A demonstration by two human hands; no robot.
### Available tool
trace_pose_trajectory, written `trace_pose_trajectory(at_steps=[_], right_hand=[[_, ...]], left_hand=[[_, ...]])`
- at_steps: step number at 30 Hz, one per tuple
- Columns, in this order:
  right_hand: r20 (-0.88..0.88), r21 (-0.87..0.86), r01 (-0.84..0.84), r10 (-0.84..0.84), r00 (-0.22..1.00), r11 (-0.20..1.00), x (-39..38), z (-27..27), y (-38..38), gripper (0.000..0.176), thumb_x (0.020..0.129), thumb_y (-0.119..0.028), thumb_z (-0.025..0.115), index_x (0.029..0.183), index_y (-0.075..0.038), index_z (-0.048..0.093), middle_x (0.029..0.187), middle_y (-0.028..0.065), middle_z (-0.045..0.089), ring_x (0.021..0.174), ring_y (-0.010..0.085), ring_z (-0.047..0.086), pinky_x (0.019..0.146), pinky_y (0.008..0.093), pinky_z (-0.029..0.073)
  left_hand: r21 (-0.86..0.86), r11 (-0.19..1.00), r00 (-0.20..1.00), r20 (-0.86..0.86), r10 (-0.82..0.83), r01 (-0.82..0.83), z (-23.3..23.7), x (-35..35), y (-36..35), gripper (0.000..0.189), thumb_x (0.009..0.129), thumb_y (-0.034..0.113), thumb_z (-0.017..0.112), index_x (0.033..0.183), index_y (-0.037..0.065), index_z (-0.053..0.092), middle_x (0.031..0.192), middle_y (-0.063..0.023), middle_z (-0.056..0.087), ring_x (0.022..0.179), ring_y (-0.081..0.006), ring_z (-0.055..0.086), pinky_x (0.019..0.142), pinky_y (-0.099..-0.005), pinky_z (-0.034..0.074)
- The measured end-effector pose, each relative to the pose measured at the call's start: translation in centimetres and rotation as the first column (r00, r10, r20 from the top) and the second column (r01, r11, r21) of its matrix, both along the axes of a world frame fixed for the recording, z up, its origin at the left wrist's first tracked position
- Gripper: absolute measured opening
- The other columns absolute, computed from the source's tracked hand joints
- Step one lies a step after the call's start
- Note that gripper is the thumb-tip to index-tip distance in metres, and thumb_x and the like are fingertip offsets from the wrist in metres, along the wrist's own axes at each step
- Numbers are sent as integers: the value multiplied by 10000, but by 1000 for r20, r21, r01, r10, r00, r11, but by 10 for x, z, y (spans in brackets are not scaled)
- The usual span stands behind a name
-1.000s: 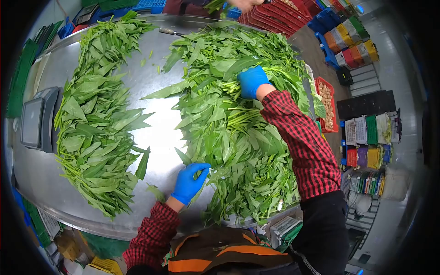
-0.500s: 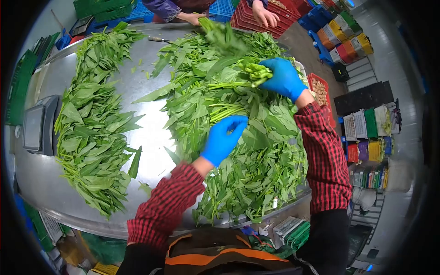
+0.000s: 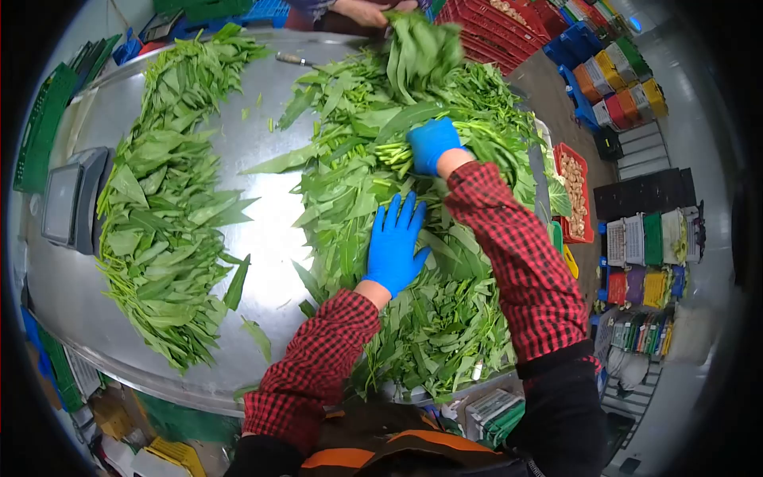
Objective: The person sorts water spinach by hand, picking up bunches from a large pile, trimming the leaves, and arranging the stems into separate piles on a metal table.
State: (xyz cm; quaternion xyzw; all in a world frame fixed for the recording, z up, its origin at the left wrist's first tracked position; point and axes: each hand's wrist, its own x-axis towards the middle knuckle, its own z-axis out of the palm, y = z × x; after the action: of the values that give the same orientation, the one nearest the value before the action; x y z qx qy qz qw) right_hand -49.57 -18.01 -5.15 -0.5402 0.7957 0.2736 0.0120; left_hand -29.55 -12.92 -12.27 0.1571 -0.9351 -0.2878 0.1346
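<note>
My left hand [image 3: 395, 246], in a blue glove, lies palm down with fingers spread on a large pile of leafy greens [image 3: 445, 318]. Farther up the pile, my right hand [image 3: 435, 145], gloved in blue too, is closed around a bunch of green stems [image 3: 395, 153] whose cut ends point left. Behind it, a co-worker's hands [image 3: 364, 11] hold another leafy bunch [image 3: 421, 56] at the table's far edge. A long row of greens [image 3: 159, 230] runs along the left part of the metal table [image 3: 274, 207].
A digital scale [image 3: 73, 199] stands at the table's left edge. A knife [image 3: 294, 59] lies near the far edge. Red crates [image 3: 485, 36] are stacked behind, and a red crate of brownish produce [image 3: 574, 191] sits right of the table. Colored crates [image 3: 636, 107] line the floor.
My right hand has moved left and down onto the pile with its stems. My left hand's fingers have spread flat. The co-worker's bunch has been raised and shifted right.
</note>
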Motion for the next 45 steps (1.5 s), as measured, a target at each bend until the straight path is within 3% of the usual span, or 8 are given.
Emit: trace_pose_trajectory(at_steps=[11,16,28,31,33,37,41,45], right_hand=[[48,131,15,-22,999,991,3,18,14,313,694,-288,662,973,-160,719,950,130,696,918,297,665,803,410,489],[319,-249,182,-97,943,951,-21,93,57,619,586,-367,790,1124,-93,654,984,185,681,894,352,656,818,394,523],[704,-683,658,43,709,318,26,202,294,441,689,0,748,1106,4,606,972,33,672,867,116,620,801,275,507],[849,-524,816,68,525,243,96,204,310,481,698,-10,744,1153,-6,587,1033,43,662,886,125,622,804,277,511],[865,-475,862,272,421,175,143,190,315,461,721,-20,744,1155,-10,587,1065,42,653,910,127,619,807,278,512],[806,22,999,591,-33,27,217,140,328,518,756,-32,727,1236,-27,531,1080,46,645,949,139,615,810,280,509],[626,237,971,770,-127,-33,280,48,328,433,820,-111,679,1218,-3,547,1097,75,634,954,142,613,821,281,501],[924,-153,988,349,156,-36,311,1,343,592,837,-205,695,1321,11,431,1213,108,569,1064,205,574,942,351,445]], left_hand=[[-10,1000,999,-38,-8,8,-1,0,-2,785,813,382,639,1457,89,300,1527,-156,230,1409,-354,196,1144,-489,153],[-23,999,997,-70,-32,30,-6,5,-3,802,801,376,658,1465,111,294,1534,-149,223,1406,-349,209,1144,-480,166],[102,984,903,-419,-89,144,87,-12,36,1073,627,521,818,1430,18,314,1467,-220,327,1366,-369,302,1118,-468,240],[320,865,784,-607,-126,386,179,8,98,1098,607,437,867,1440,16,290,1421,-203,397,1338,-320,360,1100,-419,289],[590,436,703,-694,-158,680,197,20,128,1141,585,377,900,1449,11,251,1370,-161,456,1243,-242,462,1042,-383,368],[774,297,806,-425,-411,560,153,58,146,783,571,201,909,1233,1,544,1120,-80,633,977,-157,604,882,-323,484],[879,285,752,-116,-648,382,106,102,130,586,662,135,845,1173,5,590,1068,-66,655,949,-145,620,869,-313,501],[868,402,735,64,-675,293,60,149,128,575,709,81,797,1225,-5,558,1065,-69,659,920,-145,633,831,-301,516]])
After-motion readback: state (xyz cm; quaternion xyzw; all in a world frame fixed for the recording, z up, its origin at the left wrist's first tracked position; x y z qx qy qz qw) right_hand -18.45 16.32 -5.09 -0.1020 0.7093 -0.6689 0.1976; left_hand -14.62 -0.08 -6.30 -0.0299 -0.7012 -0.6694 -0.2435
